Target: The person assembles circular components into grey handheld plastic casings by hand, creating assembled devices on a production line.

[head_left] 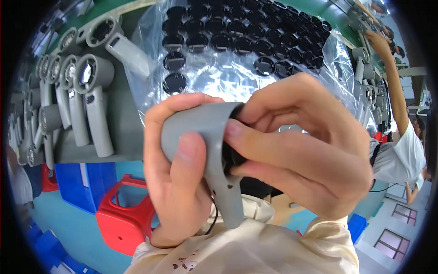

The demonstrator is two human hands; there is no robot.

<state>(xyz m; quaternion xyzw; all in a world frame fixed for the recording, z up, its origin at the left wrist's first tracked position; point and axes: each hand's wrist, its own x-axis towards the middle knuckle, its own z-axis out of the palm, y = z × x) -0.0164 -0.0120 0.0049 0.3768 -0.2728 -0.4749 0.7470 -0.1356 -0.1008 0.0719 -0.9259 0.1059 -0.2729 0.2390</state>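
"So, what sits furthest left of the grey casing (196, 119)?"

"Grey fans (97, 119), crowded on the dark table (128, 142). Nearer the person, also left of the casing, come a blue bin (101, 183) and a red stool (122, 226) on the floor."

"And the casing itself?"

"Held up between the hands, its handle pointing toward the person's cream shirt (260, 249), its open end to the right. The left hand (169, 194) wraps it from the left, thumb pressed along its side."

"What lies beyond it?"

"Rows of black discs (220, 41) on clear plastic (214, 75), crumpled at both sides. The casing and hands cover the plastic's near part."

"And to its right?"

"The right hand (315, 157), thumb and bent fingers gathered at the open end, where something dark shows. They block much of that opening, so I cannot tell what the fingertips pinch. Further right are more grey fans and another person's outstretched arm (396, 89)."
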